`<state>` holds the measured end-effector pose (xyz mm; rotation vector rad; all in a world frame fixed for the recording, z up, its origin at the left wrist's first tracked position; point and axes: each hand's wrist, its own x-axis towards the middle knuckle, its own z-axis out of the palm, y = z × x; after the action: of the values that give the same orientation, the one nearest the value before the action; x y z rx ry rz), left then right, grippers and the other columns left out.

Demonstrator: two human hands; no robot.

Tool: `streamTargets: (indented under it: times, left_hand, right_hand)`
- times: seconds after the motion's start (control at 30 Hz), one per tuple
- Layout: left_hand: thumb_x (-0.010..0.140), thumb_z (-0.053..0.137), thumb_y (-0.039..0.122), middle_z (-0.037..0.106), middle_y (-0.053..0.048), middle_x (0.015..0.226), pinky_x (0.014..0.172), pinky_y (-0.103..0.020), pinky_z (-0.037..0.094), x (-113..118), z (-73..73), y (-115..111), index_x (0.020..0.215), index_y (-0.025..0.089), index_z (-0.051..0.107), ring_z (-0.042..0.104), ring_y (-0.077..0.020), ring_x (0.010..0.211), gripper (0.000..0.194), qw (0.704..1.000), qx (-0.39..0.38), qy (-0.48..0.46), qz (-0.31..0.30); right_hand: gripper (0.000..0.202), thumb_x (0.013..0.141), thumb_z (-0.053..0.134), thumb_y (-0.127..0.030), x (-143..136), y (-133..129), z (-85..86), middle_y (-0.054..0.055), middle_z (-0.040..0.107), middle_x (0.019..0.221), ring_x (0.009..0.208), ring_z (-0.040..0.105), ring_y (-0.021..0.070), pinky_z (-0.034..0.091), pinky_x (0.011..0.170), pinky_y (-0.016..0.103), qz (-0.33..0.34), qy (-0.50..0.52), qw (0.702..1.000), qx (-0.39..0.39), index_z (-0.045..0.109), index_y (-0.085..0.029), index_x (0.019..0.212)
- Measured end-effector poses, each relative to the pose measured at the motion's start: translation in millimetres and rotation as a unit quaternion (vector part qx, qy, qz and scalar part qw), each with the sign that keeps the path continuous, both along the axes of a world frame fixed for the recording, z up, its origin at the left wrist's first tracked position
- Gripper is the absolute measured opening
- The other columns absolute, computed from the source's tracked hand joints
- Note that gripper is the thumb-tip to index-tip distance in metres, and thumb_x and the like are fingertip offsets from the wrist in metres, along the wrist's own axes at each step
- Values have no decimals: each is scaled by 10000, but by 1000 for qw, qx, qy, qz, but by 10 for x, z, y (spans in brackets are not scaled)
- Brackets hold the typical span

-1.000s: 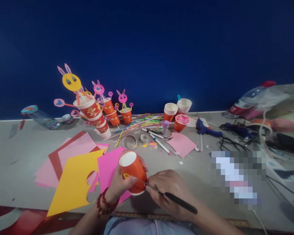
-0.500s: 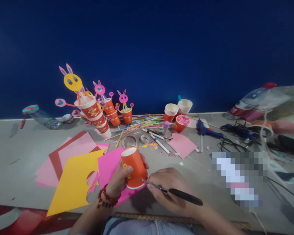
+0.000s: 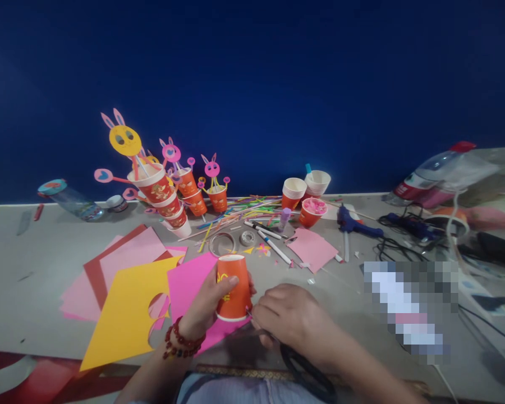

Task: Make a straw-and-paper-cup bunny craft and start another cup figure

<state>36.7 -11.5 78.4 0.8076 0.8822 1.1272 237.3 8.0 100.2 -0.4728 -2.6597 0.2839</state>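
Note:
An orange paper cup [image 3: 236, 292] with yellow lettering stands upside down in the grip of my left hand [image 3: 212, 294], thumb across its front and fingers round the back. My right hand [image 3: 290, 314] is closed on a pair of scissors [image 3: 305, 373] with black handles. The scissors' tip meets the cup's side low on the right, near the wide white rim; whether it has pierced the wall I cannot tell. Most of the blades are hidden by my right fingers. Under the cup lies a bright pink paper sheet [image 3: 187, 280].
Left of my hands lie a yellow sheet [image 3: 122, 314] with cut-outs and other coloured papers. Behind stand decorated cups [image 3: 157, 191], scattered sticks [image 3: 248, 210], pens [image 3: 273, 247] and tape [image 3: 247, 238]. Stacked cups [image 3: 293, 193], a blue glue gun [image 3: 357, 224] and cables are at the right.
My left hand has turned the cup more upright. My right hand has rolled over, swinging the scissors' handles down, and the tip stays at the cup's lower right side.

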Motion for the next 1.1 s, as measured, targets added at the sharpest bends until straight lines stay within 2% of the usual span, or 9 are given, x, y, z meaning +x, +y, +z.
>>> streamTargets:
  times: [0.1, 0.3, 0.4, 0.6, 0.73, 0.87, 0.97, 1.1]
  left_hand:
    - [781, 776, 499, 722, -86, 803, 622, -318, 563, 15, 7, -7, 925, 163, 666, 695, -229, 709, 382, 1000, -11, -1, 1]
    - [772, 797, 474, 719, -75, 835, 657, -307, 573, 34, 16, -25, 977, 152, 644, 700, -218, 743, 411, 1000, 0, -3, 8]
    - [776, 794, 480, 723, -86, 876, 667, -311, 574, 15, 6, -36, 1020, 152, 639, 705, -227, 774, 436, 1000, 13, 13, 8]
    - [773, 799, 484, 715, -78, 883, 713, -318, 565, -28, -32, -49, 1031, 145, 644, 688, -217, 793, 454, 999, 35, 39, 8]
    - [764, 808, 487, 717, -78, 914, 744, -331, 562, -38, -40, -67, 1041, 147, 654, 683, -215, 803, 465, 997, 49, 60, 13]
    - [729, 840, 477, 725, -84, 936, 743, -321, 565, -28, -55, -61, 1026, 142, 672, 687, -215, 808, 478, 997, 54, 46, 21]
    - [774, 797, 491, 732, -91, 881, 684, -306, 568, -5, -67, -40, 1005, 127, 688, 691, -210, 747, 445, 1000, 25, -11, -9]
    - [819, 744, 495, 748, -118, 888, 650, -295, 570, 25, -71, -17, 965, 113, 714, 711, -223, 747, 410, 997, -8, -76, -27]
  right_hand:
    - [197, 968, 512, -231, -6, -12, -2, 26, 663, 683, 617, 566, 174, 342, 621, 317, 0, -7, 1000, 5, 583, -202, 787]
    - [198, 922, 488, -169, -50, -37, -163, -3, 609, 598, 524, 516, 151, 287, 574, 304, -28, 80, 996, -15, 513, -223, 733]
    - [227, 902, 456, -105, -68, -69, -131, -13, 596, 572, 510, 514, 147, 301, 569, 300, -48, 97, 993, -42, 501, -226, 715]
    - [326, 991, 387, -194, -58, -141, -16, -13, 597, 578, 509, 496, 133, 345, 591, 293, -72, 63, 980, -172, 540, -211, 704]
    - [467, 1068, 346, -357, -46, -172, -70, 0, 619, 630, 631, 575, 151, 413, 666, 283, -102, 78, 950, -286, 533, -210, 667]
    - [476, 1078, 331, -361, -28, -156, -80, -14, 622, 628, 667, 602, 143, 423, 693, 261, -104, 71, 920, -371, 532, -210, 674]
    - [389, 1046, 398, -325, -6, -106, 2, -21, 599, 640, 626, 556, 137, 374, 630, 260, -95, 38, 939, -329, 522, -209, 695]
    - [273, 988, 424, -186, 13, -32, 42, -23, 598, 653, 583, 504, 130, 318, 593, 281, -32, 15, 978, -207, 530, -209, 737]
